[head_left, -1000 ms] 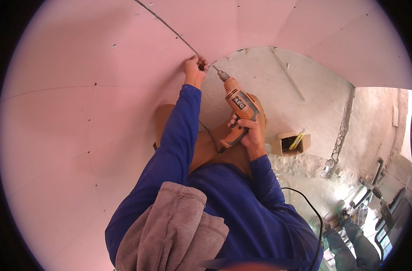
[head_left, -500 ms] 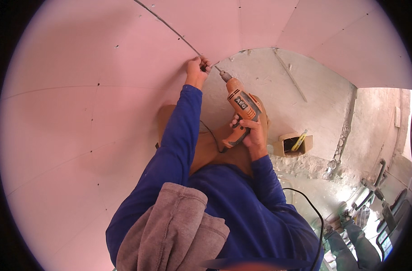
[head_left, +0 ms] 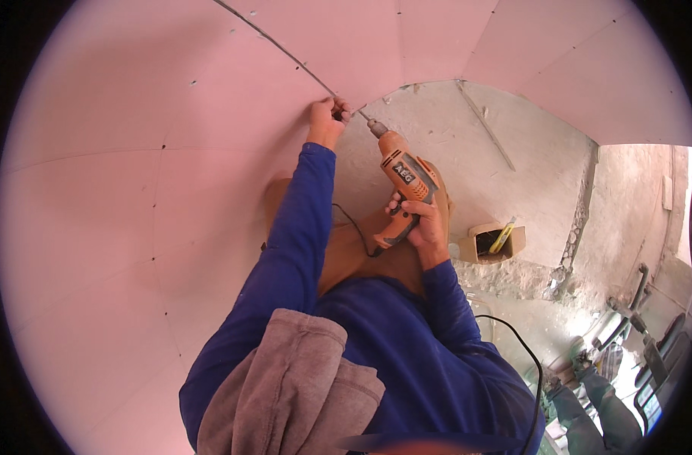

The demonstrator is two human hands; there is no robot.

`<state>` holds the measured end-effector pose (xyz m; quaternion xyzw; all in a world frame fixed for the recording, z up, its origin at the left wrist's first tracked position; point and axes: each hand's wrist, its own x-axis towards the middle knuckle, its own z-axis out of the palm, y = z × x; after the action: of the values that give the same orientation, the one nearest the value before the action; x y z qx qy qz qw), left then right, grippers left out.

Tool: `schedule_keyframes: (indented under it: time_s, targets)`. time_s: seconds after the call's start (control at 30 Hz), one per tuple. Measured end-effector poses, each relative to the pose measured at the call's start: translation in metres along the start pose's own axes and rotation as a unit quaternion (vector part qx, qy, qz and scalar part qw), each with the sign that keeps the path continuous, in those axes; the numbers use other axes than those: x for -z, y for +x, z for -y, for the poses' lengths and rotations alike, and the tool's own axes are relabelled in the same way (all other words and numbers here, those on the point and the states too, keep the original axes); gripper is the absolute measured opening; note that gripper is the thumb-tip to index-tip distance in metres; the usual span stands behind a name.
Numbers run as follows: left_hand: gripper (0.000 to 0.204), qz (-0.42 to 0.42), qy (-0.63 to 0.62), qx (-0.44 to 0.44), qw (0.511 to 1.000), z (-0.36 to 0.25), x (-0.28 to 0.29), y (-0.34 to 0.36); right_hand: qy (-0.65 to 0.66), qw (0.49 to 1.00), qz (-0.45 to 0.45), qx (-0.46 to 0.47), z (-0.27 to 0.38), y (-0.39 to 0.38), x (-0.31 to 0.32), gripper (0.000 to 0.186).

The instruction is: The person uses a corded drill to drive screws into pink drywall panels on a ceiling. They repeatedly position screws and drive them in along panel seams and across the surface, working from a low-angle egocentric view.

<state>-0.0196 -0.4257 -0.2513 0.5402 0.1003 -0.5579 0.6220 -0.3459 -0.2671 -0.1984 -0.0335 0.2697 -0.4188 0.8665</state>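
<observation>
My left hand (head_left: 328, 120) is raised against the pink board (head_left: 134, 106), beside a long dark seam (head_left: 278, 43), its fingers curled round something small and dark that I cannot make out. My right hand (head_left: 426, 226) grips an orange and black corded drill (head_left: 400, 164) over my knees, index finger near the trigger. The drill's thin bit points up at the board beside my left fingertips; whether it touches is unclear. A black cord (head_left: 352, 224) runs from the handle. Grey cloth (head_left: 300, 364) lies over my left shoulder.
Curved pink panels meet a rough pale surface (head_left: 528, 182) with a loose-looking strip (head_left: 486, 125). A cardboard box (head_left: 475, 246) with a yellow utility knife (head_left: 502, 236) stands right of my knees. At lower right are another person's dark-trousered legs (head_left: 604, 402) and black metal equipment (head_left: 649, 364).
</observation>
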Motion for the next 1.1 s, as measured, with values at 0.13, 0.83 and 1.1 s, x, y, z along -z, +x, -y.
schedule_keyframes:
  time_s: [0.13,0.83,1.1]
  targets:
    - [0.021,-0.029,0.026,-0.017,0.999,-0.002,-0.005,0.007,-0.001,1.000,0.003,0.009,0.000,-0.001,0.000,0.059]
    - [0.016,0.013,-0.015,0.009,1.000,0.038,0.004,0.010,-0.009,1.000,-0.004,0.006,0.001,0.000,0.000,0.059]
    - [0.016,0.067,-0.015,-0.011,0.998,0.041,0.011,-0.034,-0.020,1.000,0.000,0.019,0.002,-0.004,-0.006,0.061]
